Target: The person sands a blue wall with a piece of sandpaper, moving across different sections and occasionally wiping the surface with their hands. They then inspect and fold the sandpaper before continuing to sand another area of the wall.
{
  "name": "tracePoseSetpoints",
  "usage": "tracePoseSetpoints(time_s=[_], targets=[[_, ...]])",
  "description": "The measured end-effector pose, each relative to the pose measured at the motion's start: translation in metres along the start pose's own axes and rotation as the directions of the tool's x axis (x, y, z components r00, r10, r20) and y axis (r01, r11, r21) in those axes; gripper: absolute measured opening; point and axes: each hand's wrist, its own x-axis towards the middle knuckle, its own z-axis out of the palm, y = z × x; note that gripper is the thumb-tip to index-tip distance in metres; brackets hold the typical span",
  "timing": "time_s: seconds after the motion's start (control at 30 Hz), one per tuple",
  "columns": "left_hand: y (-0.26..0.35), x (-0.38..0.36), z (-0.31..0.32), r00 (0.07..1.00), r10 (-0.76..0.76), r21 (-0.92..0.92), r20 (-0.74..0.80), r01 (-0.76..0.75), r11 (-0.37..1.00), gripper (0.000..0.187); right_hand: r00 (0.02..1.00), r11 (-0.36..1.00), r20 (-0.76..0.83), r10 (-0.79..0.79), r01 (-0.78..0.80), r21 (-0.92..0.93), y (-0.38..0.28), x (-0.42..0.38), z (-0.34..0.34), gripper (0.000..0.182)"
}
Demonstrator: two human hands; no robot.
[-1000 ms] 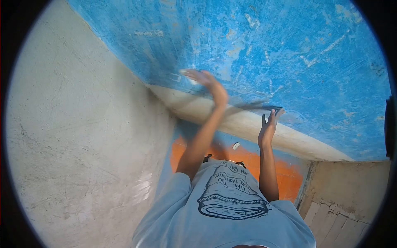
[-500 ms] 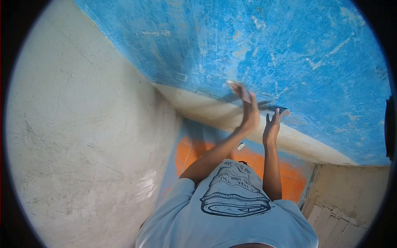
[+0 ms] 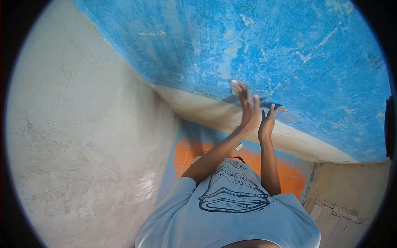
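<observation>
My left hand [image 3: 247,108] is raised at the lower part of the blue wall [image 3: 198,45], its fingers pointing up and left and smeared by motion. A pale patch shows by its fingertips; whether it is a held thing I cannot make out. Just to the right, my right hand [image 3: 268,122] is raised with its fingers apart and nothing visible in them. Its fingertips are at the blue wall's lower edge, beside a dark shadow; contact is unclear. The two hands are close together but apart.
A rough grey wall [image 3: 82,124] fills the left side. Below the blue paint runs a cream band [image 3: 198,101]. The orange and blue floor [image 3: 289,171] shows beneath my arms, with a small white object [image 3: 239,146] on it. A beige wall [image 3: 351,182] stands at lower right.
The view has shifted slightly, and the wall marks sit a little further left. My right hand appears slightly further left and higher. The fingers of my left hand have moved a little.
</observation>
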Motion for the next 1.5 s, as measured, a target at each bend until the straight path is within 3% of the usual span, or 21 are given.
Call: tracePoseSetpoints(time_s=[0.13,0.23,0.3,0.4,0.47,0.5,0.57,0.63,0.7,0.77,0.87,0.93,1.0,1.03,1.13,1.17,1.27,1.3,1.37,1.43,1.5], targets=[[-0.071,0.090,-0.084,0.951,-0.143,-0.125,-0.273,0.112,0.986,0.083,0.999,0.998,0.035,0.000,-0.002,0.066,-0.004,-0.006,-0.007,0.091],[-0.044,0.096,-0.082,0.930,-0.099,0.028,-0.353,0.116,0.993,0.081,1.000,0.988,0.016,-0.024,0.022,0.154,-0.003,-0.010,-0.008,0.094],[-0.015,0.044,-0.042,0.980,-0.027,-0.052,-0.199,0.017,0.998,0.082,1.000,0.981,0.002,-0.009,0.009,0.196,0.000,-0.005,-0.008,0.095],[-0.041,0.000,-0.037,0.981,0.024,0.279,0.193,-0.079,0.957,0.083,1.000,0.980,-0.026,0.010,-0.004,0.200,-0.001,0.002,-0.004,0.095],[-0.084,0.034,-0.063,0.990,-0.027,-0.082,-0.140,0.015,0.997,0.081,0.999,0.981,-0.027,0.025,-0.019,0.195,-0.002,0.001,-0.005,0.096],[-0.064,0.064,-0.097,0.953,-0.171,-0.191,-0.249,0.125,0.974,0.080,0.999,0.980,-0.013,0.033,-0.030,0.195,-0.004,-0.001,-0.006,0.096],[-0.077,0.104,-0.113,0.912,-0.207,-0.119,-0.355,0.176,0.977,0.079,0.999,0.984,-0.006,0.034,-0.033,0.175,-0.005,-0.005,-0.008,0.097],[-0.054,0.106,-0.093,0.899,-0.107,-0.083,-0.425,0.079,0.993,0.076,1.000,0.991,-0.010,0.009,-0.007,0.132,-0.005,-0.006,-0.006,0.099],[-0.023,0.061,-0.043,0.941,0.089,-0.082,-0.327,-0.122,0.989,0.073,1.000,0.989,-0.025,0.002,0.002,0.147,-0.006,-0.004,-0.003,0.100],[-0.031,-0.002,-0.008,0.993,0.098,0.274,0.073,-0.115,0.955,0.069,1.000,0.985,-0.017,0.020,-0.017,0.173,-0.008,-0.003,-0.004,0.101],[-0.057,0.029,-0.047,0.984,0.136,0.106,-0.115,-0.124,0.987,0.071,0.999,0.973,0.012,0.052,-0.054,0.223,-0.018,0.004,-0.012,0.103],[-0.187,0.092,-0.104,0.947,0.091,0.266,-0.308,-0.006,0.964,0.070,0.999,0.969,0.003,0.052,-0.051,0.243,-0.021,0.001,-0.017,0.104],[-0.047,0.130,-0.157,0.840,-0.199,-0.240,-0.505,0.085,0.967,0.070,1.000,0.976,0.003,0.030,-0.030,0.216,-0.021,-0.007,-0.014,0.105],[-0.048,0.135,-0.152,0.819,-0.244,-0.266,-0.519,0.116,0.957,0.070,1.000,0.978,-0.014,0.025,-0.022,0.209,-0.020,-0.008,-0.011,0.105],[-0.076,0.063,-0.048,0.926,0.005,-0.329,-0.378,-0.139,0.934,0.070,0.997,0.981,-0.069,0.017,-0.004,0.196,-0.023,-0.003,0.006,0.105],[-0.092,0.020,-0.026,0.980,0.184,0.215,-0.078,-0.164,0.963,0.069,0.996,0.982,-0.089,0.021,-0.004,0.191,-0.023,-0.004,0.009,0.105],[-0.075,0.006,-0.056,0.943,0.090,0.468,0.321,-0.241,0.850,0.069,0.993,0.976,-0.108,0.038,-0.013,0.219,-0.024,0.002,0.013,0.105],[-0.087,0.024,-0.075,0.969,0.115,0.534,0.217,-0.216,0.818,0.073,0.992,0.974,-0.122,0.035,-0.007,0.225,-0.025,0.001,0.012,0.104],[-0.103,0.083,-0.111,0.965,0.121,0.017,-0.232,-0.121,0.993,0.073,0.992,0.978,-0.125,0.024,0.003,0.208,-0.021,-0.004,0.006,0.103],[-0.087,0.117,-0.124,0.918,0.071,0.114,-0.391,-0.028,0.993,0.071,0.991,0.980,-0.130,0.008,0.018,0.199,-0.018,-0.010,0.006,0.101],[-0.075,0.109,-0.107,0.914,0.080,0.149,-0.398,-0.022,0.989,0.071,0.991,0.981,-0.132,-0.019,0.044,0.187,-0.019,-0.014,0.007,0.099]])
